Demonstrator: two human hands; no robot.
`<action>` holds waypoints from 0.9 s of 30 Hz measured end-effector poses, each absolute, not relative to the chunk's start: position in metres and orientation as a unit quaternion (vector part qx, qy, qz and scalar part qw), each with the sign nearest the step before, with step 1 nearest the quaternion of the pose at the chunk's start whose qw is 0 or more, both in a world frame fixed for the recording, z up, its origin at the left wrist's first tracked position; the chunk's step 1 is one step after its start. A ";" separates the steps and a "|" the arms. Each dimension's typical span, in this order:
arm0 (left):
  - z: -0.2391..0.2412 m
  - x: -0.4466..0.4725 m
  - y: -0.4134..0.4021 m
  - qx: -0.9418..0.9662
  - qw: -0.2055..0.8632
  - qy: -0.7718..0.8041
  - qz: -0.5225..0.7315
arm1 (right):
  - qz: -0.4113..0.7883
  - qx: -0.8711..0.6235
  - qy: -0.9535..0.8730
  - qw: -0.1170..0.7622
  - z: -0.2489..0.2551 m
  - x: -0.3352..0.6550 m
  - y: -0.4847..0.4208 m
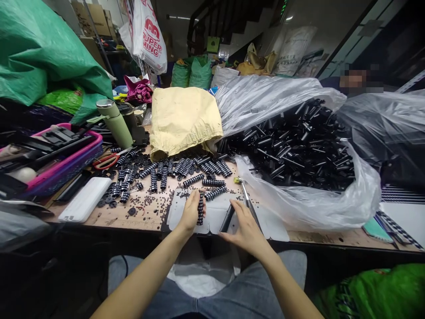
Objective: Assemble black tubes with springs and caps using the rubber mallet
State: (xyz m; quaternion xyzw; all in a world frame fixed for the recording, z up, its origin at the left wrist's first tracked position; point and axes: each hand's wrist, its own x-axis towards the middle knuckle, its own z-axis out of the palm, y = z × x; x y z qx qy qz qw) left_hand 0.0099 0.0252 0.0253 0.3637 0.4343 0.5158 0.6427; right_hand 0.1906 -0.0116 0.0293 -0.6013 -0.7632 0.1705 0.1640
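Observation:
My left hand is closed around a black ribbed stack of small rings, held upright over a white sheet at the table's near edge. My right hand grips a black tube just right of it, its lower end near the table edge. Several more ribbed stacks lie in rows beyond my hands. A thin metal tool with a yellow-green tip lies beside my right hand.
A clear plastic bag full of black tubes fills the right side. A yellow sack stands behind the stacks. Red scissors, a green bottle, a pink tray and a white case sit left. Another person is at the far right.

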 end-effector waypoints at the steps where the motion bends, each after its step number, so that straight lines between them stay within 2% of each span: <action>1: 0.028 0.010 0.024 0.335 0.666 0.424 0.515 | 0.188 -0.579 -0.773 0.179 0.032 0.190 -0.014; 8: 0.045 0.012 0.012 0.297 0.743 0.416 0.433 | 0.274 -0.457 -0.803 0.267 0.053 0.169 -0.019; 12: 0.046 0.021 0.009 0.272 0.726 0.427 0.465 | 0.287 -0.414 -0.814 0.288 0.055 0.157 -0.017; 23: 0.046 0.028 0.006 0.250 0.757 0.429 0.425 | 0.283 -0.452 -0.792 0.298 0.040 0.152 -0.016; 27: 0.040 0.027 0.008 0.335 0.718 0.455 0.408 | 0.256 -0.486 -0.773 0.317 0.029 0.144 -0.017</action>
